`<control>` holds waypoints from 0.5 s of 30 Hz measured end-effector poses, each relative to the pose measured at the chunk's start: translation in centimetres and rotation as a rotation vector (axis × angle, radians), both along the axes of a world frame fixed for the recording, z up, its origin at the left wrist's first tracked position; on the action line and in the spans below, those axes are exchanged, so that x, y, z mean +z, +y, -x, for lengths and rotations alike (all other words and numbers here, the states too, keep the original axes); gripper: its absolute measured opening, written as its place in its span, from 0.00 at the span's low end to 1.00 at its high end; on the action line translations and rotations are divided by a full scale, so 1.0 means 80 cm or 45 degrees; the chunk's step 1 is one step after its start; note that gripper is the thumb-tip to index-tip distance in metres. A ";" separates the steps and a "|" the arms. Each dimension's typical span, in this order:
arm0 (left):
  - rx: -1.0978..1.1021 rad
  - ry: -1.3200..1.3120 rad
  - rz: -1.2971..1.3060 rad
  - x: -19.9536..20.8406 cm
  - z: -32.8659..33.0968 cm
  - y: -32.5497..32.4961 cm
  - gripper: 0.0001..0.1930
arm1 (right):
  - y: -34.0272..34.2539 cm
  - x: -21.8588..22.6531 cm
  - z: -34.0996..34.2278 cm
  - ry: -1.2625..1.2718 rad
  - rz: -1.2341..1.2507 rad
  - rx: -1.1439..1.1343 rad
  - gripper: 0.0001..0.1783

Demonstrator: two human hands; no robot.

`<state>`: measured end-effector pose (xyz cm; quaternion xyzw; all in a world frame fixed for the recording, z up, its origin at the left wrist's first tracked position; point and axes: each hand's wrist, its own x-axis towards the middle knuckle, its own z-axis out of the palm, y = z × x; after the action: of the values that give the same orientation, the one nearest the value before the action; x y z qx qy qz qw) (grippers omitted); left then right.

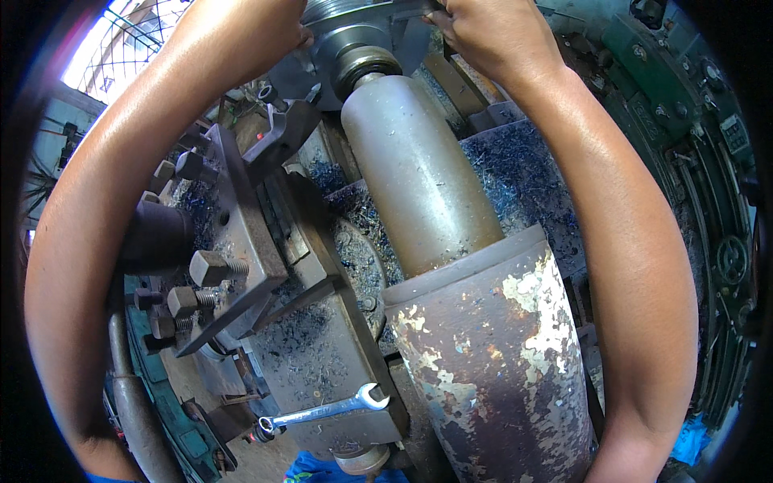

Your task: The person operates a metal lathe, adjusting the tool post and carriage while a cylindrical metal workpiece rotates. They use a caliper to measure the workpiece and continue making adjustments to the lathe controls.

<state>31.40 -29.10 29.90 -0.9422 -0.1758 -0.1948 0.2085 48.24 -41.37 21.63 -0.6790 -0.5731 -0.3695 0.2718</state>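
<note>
At the top of the head view, my two hands are at opposite sides of a round, shiny metal disc (338, 40) on a lathe. My left hand (278, 20) is partly cut off by the upper edge; its thumb tip shows against the disc's left side. My right hand (491, 36) has curled fingers at the disc's right rim. A live center (366, 66) meets the middle of the disc. It sits in the smooth steel quill (419, 169) of the tailstock (491, 362), whose paint is flaking. The far side of the disc is hidden.
Left of the quill stands a tool post (241, 233) with several square-headed bolts and a clamped cutting tool (282, 133). A combination wrench (322, 409) lies across the slide (322, 354). Dark metal chips (523, 177) cover the carriage. Green machinery (668, 72) stands at right.
</note>
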 end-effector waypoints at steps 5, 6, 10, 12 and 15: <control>0.033 0.049 0.028 0.003 -0.002 0.000 0.12 | -0.002 0.002 0.003 0.008 0.005 0.016 0.03; 0.046 0.069 0.059 0.006 -0.003 0.000 0.12 | -0.002 0.003 0.003 0.005 0.007 0.013 0.04; 0.042 0.072 0.075 0.010 -0.001 -0.005 0.12 | -0.003 0.004 0.005 0.008 -0.001 0.013 0.04; -0.007 0.047 0.036 0.006 0.002 -0.007 0.12 | -0.003 0.004 0.005 0.001 -0.008 0.024 0.04; -0.040 0.013 -0.004 0.002 0.003 -0.007 0.12 | -0.002 0.004 0.005 -0.001 -0.008 0.051 0.04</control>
<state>31.13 -29.70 30.09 -0.9455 -0.1598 -0.1935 0.2077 47.87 -41.55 21.94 -0.6664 -0.5857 -0.3661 0.2809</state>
